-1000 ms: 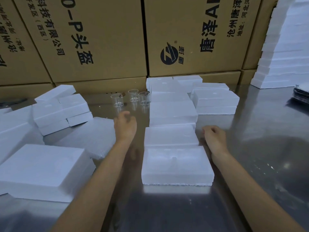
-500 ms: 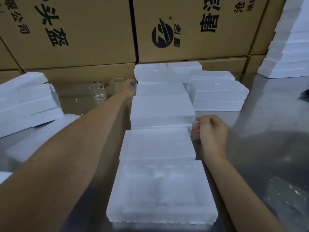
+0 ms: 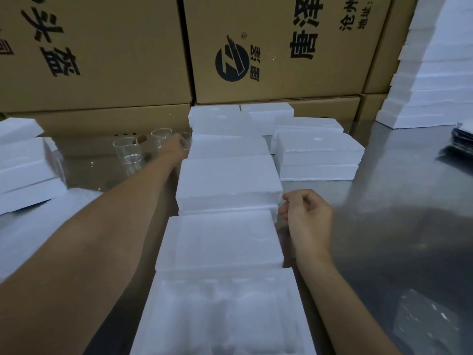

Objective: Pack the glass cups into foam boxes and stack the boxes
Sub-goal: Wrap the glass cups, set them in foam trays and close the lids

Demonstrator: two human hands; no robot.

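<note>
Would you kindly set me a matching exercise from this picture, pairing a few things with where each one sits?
Things:
1. open white foam box with moulded hollows
2. clear glass cups
3. tall stack of white foam boxes
4. left hand

Places:
A. far right edge of the metal table
B. stretched out to the rightmost cup, beside the foam row
C. nearest the camera, between the forearms
D. standing upright before the brown cardboard cartons, left of the foam row

Pairs: 1-C, 2-D, 3-A, 4-B
</note>
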